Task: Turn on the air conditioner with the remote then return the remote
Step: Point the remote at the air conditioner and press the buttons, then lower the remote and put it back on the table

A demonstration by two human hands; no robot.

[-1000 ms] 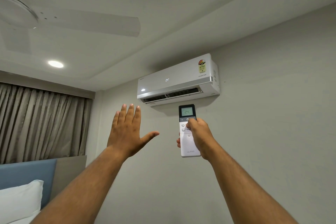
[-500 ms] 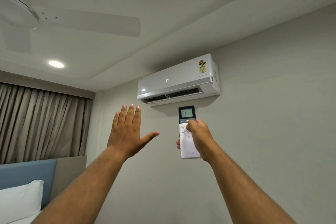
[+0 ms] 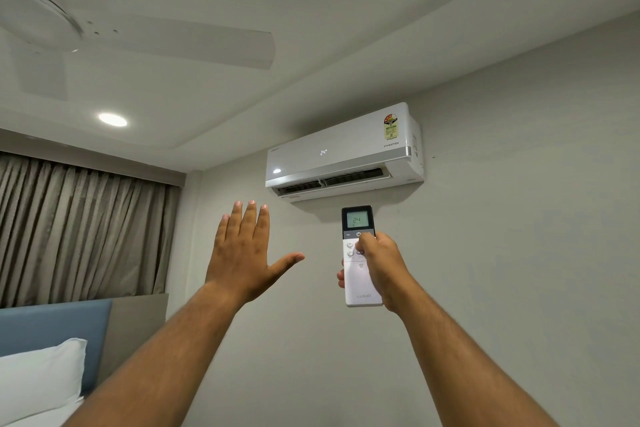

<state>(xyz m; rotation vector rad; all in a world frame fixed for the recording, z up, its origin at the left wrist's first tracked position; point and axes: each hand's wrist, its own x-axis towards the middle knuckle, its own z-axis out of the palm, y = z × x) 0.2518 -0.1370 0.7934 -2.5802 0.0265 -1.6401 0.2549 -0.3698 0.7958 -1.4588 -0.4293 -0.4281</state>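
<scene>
The right hand is wrapped around the remote, thumb resting by the power button, the remote's top aimed at the air conditioner straight above it. The unit shows 24 and its flap looks open (so it seems to have answered). To finish the step well, I would hold the aim steady and avoid a second press. The left hand, beside the right, is spread flat and holds nothing. Returning the remote remains.
</scene>
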